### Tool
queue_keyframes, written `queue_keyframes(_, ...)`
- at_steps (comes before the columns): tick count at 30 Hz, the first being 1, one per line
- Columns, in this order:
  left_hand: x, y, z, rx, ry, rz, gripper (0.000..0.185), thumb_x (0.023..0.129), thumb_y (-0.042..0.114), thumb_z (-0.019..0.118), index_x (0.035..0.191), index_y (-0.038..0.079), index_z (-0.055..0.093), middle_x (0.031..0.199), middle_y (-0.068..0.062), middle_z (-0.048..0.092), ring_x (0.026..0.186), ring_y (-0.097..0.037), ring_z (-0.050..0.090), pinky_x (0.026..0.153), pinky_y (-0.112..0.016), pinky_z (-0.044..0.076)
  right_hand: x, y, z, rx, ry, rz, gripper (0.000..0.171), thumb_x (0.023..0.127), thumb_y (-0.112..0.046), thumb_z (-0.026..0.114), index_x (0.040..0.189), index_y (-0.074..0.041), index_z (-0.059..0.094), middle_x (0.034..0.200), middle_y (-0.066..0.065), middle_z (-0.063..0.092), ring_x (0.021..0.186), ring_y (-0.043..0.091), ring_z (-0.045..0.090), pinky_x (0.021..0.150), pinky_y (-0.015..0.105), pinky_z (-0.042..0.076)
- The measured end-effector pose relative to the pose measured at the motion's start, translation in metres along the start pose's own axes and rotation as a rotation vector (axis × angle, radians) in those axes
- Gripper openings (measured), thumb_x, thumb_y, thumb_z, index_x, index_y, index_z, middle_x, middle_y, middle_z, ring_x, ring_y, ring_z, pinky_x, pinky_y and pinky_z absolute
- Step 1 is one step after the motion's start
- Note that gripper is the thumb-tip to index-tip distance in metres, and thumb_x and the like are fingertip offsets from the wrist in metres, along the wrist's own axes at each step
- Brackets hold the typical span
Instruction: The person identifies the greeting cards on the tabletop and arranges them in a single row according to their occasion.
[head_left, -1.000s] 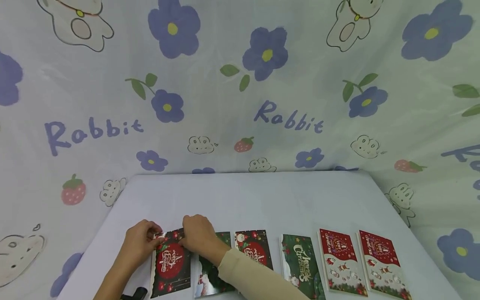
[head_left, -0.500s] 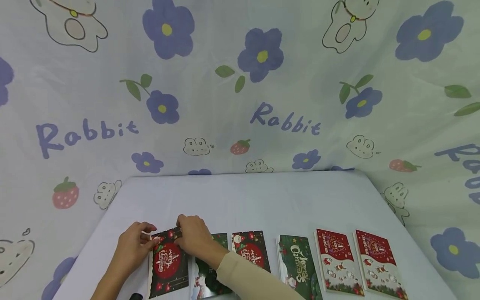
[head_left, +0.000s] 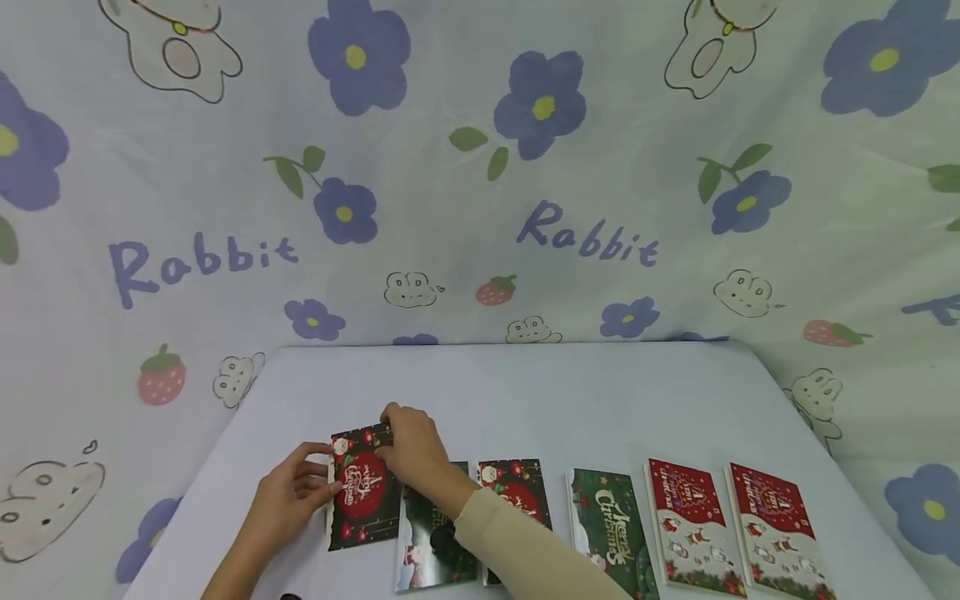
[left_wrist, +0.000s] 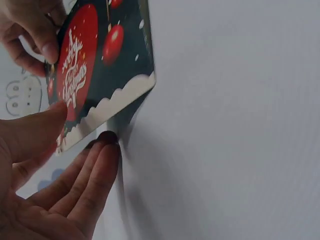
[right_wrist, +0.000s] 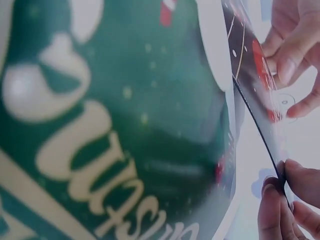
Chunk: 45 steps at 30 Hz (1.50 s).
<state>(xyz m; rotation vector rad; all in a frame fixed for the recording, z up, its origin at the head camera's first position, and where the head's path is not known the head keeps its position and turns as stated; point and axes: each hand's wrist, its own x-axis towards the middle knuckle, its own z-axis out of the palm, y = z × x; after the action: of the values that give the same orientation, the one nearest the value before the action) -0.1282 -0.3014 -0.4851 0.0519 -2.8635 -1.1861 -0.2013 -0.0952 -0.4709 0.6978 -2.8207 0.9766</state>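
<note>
Both hands hold a dark Christmas card (head_left: 366,529) with a red circle and white lettering, raised off the table in the left wrist view. At its left edge, my left hand (head_left: 288,498) pinches it, the thumb on the front and the other fingers beneath or beside the edge. My right hand (head_left: 416,450) grips the top right corner between thumb and fingers, which the right wrist view shows from the side. Close to the right hand lies a green Christmas card (head_left: 420,562), partly hidden by the right forearm. Its printed front (right_wrist: 165,125) fills much of the right wrist view.
On the white table (head_left: 525,392), a second dark card (head_left: 517,483) lies partly under the right sleeve. Farther right are a green card (head_left: 617,525) and two red-and-white cards (head_left: 693,533), (head_left: 780,533). A patterned curtain (head_left: 420,183) stands behind the table.
The dark card has moved up and away from the front edge, with both hands on it. My left hand has slid from its top left corner down to its left edge.
</note>
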Motion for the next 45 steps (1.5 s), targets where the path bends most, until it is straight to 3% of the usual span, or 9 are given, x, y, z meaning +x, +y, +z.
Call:
queue_keyframes(4, 0.000, 0.001, 0.004, -0.080, -0.045, -0.040, 0.056, 0.087, 0.003, 0.085, 0.136, 0.005, 0.059, 0.106, -0.014, 0.072, 0.083, -0.017, 0.072, 0.070, -0.025, 0.059, 0.002, 0.003, -0.001, 0.015, 0.012, 0.028, 0.039, 0.087, -0.025, 0.089, 0.118, -0.011, 0.070, 0.109, 0.004, 0.075, 0.103, 0.016, 0.070, 0.087, 0.027, 0.056)
queue_keyframes(10, -0.001, 0.003, 0.007, -0.142, -0.060, -0.050, 0.054, 0.086, -0.004, 0.083, 0.134, 0.002, 0.059, 0.107, -0.015, 0.068, 0.079, -0.015, 0.071, 0.067, -0.026, 0.058, 0.002, 0.005, -0.001, 0.048, 0.032, 0.069, 0.042, 0.088, -0.023, 0.088, 0.122, -0.012, 0.068, 0.112, 0.005, 0.074, 0.107, 0.017, 0.069, 0.090, 0.030, 0.056)
queue_keyframes(13, 0.000, 0.004, 0.006, -0.139, -0.042, -0.045, 0.053, 0.086, -0.005, 0.082, 0.133, 0.002, 0.060, 0.106, -0.014, 0.068, 0.076, -0.015, 0.069, 0.065, -0.026, 0.056, 0.002, 0.006, 0.000, 0.077, 0.036, 0.080, 0.049, 0.088, -0.023, 0.088, 0.129, -0.012, 0.065, 0.112, 0.005, 0.074, 0.106, 0.016, 0.069, 0.089, 0.030, 0.056)
queue_keyframes(19, 0.000, 0.004, 0.002, -0.159, 0.005, -0.027, 0.052, 0.085, -0.009, 0.082, 0.132, 0.000, 0.061, 0.105, -0.016, 0.068, 0.074, -0.014, 0.069, 0.062, -0.027, 0.056, 0.000, 0.005, -0.002, 0.201, 0.030, 0.086, 0.062, 0.086, -0.020, 0.090, 0.138, -0.013, 0.057, 0.100, 0.002, 0.073, 0.085, 0.008, 0.066, 0.074, 0.025, 0.054)
queue_keyframes(23, 0.003, 0.005, -0.002, -0.162, 0.035, -0.012, 0.053, 0.085, -0.009, 0.081, 0.133, 0.000, 0.062, 0.105, -0.017, 0.067, 0.075, -0.012, 0.068, 0.062, -0.026, 0.055, -0.004, 0.004, -0.004, 0.288, -0.007, 0.102, 0.058, 0.086, -0.020, 0.090, 0.134, -0.016, 0.057, 0.102, 0.002, 0.072, 0.081, 0.004, 0.065, 0.071, 0.024, 0.054)
queue_keyframes(29, 0.008, 0.008, -0.008, -0.126, 0.058, -0.017, 0.054, 0.087, -0.007, 0.081, 0.136, 0.001, 0.061, 0.108, -0.017, 0.067, 0.078, -0.011, 0.068, 0.063, -0.024, 0.054, -0.012, 0.000, -0.007, 0.326, -0.041, 0.101, 0.051, 0.086, -0.021, 0.090, 0.129, -0.016, 0.061, 0.107, 0.001, 0.072, 0.081, 0.003, 0.067, 0.068, 0.022, 0.053)
queue_keyframes(35, 0.010, 0.008, -0.005, -0.107, 0.069, -0.051, 0.054, 0.089, -0.005, 0.080, 0.138, 0.003, 0.061, 0.112, -0.017, 0.068, 0.082, -0.012, 0.068, 0.066, -0.023, 0.055, -0.021, 0.000, -0.006, 0.392, -0.055, 0.092, 0.046, 0.085, -0.010, 0.089, 0.125, -0.010, 0.066, 0.094, -0.001, 0.072, 0.069, -0.002, 0.061, 0.057, 0.019, 0.049)
queue_keyframes(45, 0.020, 0.020, -0.004, -0.126, 0.105, -0.029, 0.048, 0.090, -0.002, 0.080, 0.135, -0.002, 0.064, 0.118, -0.021, 0.066, 0.084, -0.010, 0.068, 0.067, -0.019, 0.055, -0.017, 0.005, -0.010, 0.404, -0.004, 0.093, 0.051, 0.082, 0.001, 0.089, 0.128, -0.006, 0.066, 0.116, 0.005, 0.066, 0.073, -0.002, 0.059, 0.060, 0.018, 0.050)
